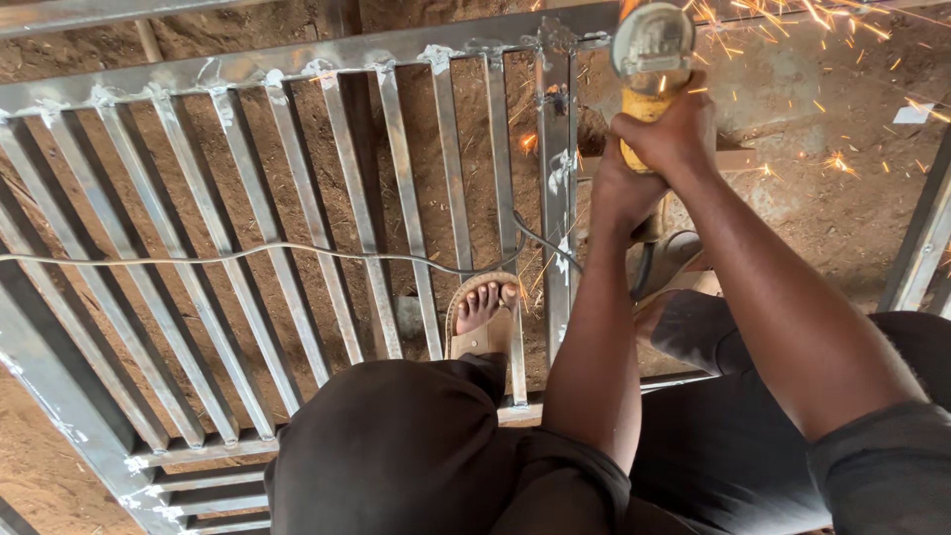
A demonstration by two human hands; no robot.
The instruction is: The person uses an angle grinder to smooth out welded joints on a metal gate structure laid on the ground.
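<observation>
Grinder (651,61), yellow body, sits at the top edge of the metal gate (297,248) lying on the dirt, sparks (832,159) flying right. I see the right hand (674,134) wrapped tight around its body; left hand (616,188) just below, fingers hidden, cannot tell. Cable (248,253) crosses the bars.

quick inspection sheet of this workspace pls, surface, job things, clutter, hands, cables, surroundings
surface: bare dirt ground under the work
job's things: yellow grinder throwing sparks at the top of a grey metal gate lying flat, with pale weld marks at the bar joints
clutter: a small pale scrap on the dirt
grippers: right hand and left hand both grip the grinder
cables: a thin cable runs across the gate bars
surroundings: a sandalled foot stands between the bars
</observation>
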